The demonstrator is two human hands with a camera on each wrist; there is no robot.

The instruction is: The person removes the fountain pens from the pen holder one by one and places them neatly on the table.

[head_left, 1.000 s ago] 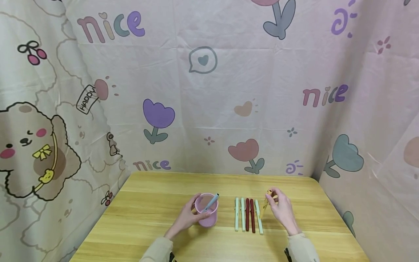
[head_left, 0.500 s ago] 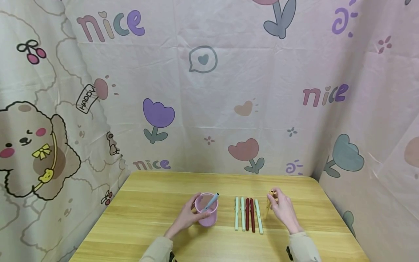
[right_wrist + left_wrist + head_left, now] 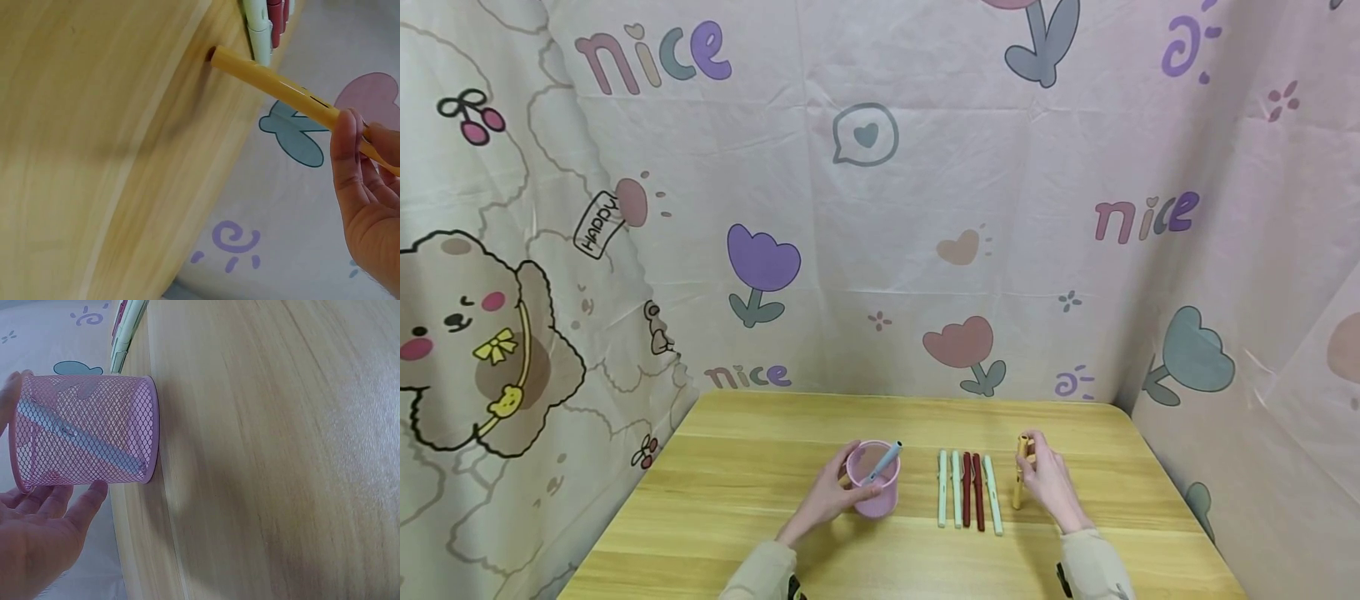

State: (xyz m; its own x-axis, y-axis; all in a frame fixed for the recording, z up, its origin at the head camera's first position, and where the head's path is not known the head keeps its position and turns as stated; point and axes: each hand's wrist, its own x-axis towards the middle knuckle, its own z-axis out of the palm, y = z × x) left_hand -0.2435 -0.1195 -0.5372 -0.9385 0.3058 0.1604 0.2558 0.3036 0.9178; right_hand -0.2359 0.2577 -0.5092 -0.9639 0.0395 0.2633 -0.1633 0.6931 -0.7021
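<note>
My left hand grips a pink mesh pen holder, thumb and fingers on opposite sides near its rim. A light blue pen leans inside the holder, its end poking out over the rim; its body shows through the mesh in the left wrist view. To the right, my right hand pinches a yellow pen between thumb and fingers by its upper part. That pen stands nearly upright, its lower end right at the tabletop. Just left of it lies a mint green pen, the nearest of a row.
Two dark red pens and two more mint green pens complete the row, side by side between holder and right hand. All lie on the wood-grain table. A printed curtain hangs behind and along both sides.
The yellow pen has moved slightly right, away from the mint green pen beside it, and turned from slanted to nearly upright. My left hand and the pen holder stay about where they were.
</note>
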